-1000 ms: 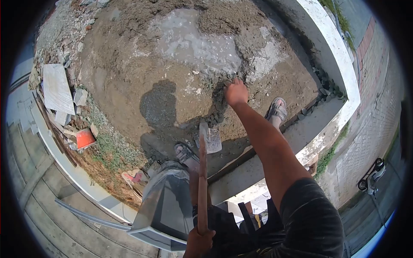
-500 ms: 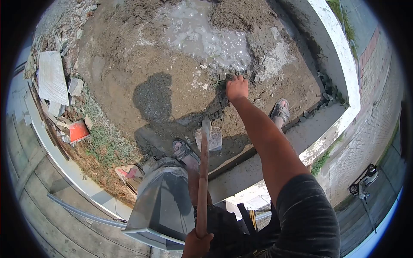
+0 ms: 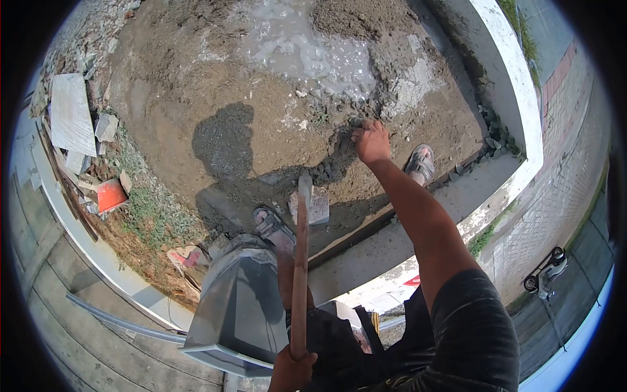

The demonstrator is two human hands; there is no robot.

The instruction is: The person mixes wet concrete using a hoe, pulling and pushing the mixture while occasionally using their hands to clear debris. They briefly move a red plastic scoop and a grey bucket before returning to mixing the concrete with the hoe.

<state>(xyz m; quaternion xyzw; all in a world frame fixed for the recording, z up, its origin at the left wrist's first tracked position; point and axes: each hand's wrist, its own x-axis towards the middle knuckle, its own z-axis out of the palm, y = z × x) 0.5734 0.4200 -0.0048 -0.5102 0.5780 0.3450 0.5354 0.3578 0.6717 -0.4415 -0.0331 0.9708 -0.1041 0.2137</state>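
Observation:
My left hand [image 3: 292,369] is wrapped round the lower end of a long wooden handle [image 3: 300,281]. That handle belongs to what looks like a hoe, its squarish pale blade [image 3: 319,206] resting on the ground by my feet. Farther out, my right hand [image 3: 372,141] is low over the damp mix, with its fingers bent; whatever may be between them is hidden. A dark wet clump of mortar [image 3: 339,149] lies just left of these fingers. Beyond it is a pool of watery grey cement [image 3: 313,62] ringed by sand [image 3: 157,85].
A grey tub [image 3: 245,313] stands beside my left foot [image 3: 271,225]. My right foot [image 3: 420,163] is near a low white-edged wall [image 3: 522,130]. Rubble, a pale slab [image 3: 72,112] and an orange piece [image 3: 112,195] lie at left. Far right is a scooter [image 3: 547,273].
My right hand has lifted a little and shifted right, away from the wet clump. My left hand still holds the handle. The whole view has shifted slightly.

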